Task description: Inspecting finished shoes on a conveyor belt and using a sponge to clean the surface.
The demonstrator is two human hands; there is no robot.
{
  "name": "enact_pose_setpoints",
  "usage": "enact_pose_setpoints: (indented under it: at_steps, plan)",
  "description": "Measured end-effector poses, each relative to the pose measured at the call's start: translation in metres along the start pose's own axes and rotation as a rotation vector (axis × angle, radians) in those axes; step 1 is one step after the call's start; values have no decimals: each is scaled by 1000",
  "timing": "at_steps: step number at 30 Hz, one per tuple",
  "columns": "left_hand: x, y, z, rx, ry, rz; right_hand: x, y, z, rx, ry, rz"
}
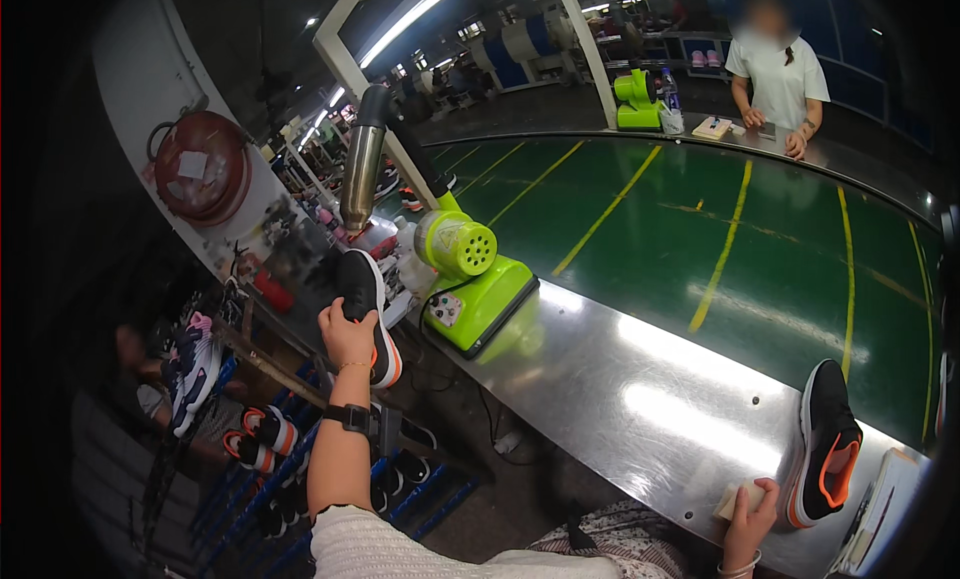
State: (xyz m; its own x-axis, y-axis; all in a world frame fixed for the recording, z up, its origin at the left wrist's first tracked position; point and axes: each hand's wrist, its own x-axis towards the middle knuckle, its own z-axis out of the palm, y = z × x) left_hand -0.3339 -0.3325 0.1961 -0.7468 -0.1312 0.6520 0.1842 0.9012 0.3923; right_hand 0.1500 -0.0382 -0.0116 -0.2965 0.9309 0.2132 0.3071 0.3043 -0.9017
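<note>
Stretched out ahead, my left hand (350, 337) grips a black sneaker (359, 285) with a white sole and orange heel. The sneaker's toe is just below the metal nozzle (361, 179) of a bright green hot-air blower (468, 269). At the lower right, my right hand (750, 524) has its fingers closed round a small pale block (737, 501), at the edge of the metal bench. Just right of that hand, a second black sneaker (823, 444) with orange lining rests on the bench, toe pointing away.
A steel bench (590, 379) runs along a green conveyor belt (640, 239) with yellow lines. Shoes stand on a blue rack (420, 499) at lower left. Papers (880, 519) lie at the right. Across the belt stands a co-worker (778, 74) near another green blower (638, 99).
</note>
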Motion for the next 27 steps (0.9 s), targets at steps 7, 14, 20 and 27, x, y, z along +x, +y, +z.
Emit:
enact_pose_setpoints:
  at_steps: [7, 14, 20, 27]
  plan:
    - [-2, -2, -2, 63, 13, 51, 0, 0, -1, -41, 9, -42]
    - [-2, 6, -4, 98, -13, 35, 0, -3, -2, -24, -3, 3]
    - [-5, 3, -4, 116, -4, 100, 1, -5, 2, -26, -5, -59]
    - [-78, 67, -5, -322, -327, 542, 2, -12, -11, -167, -112, 47]
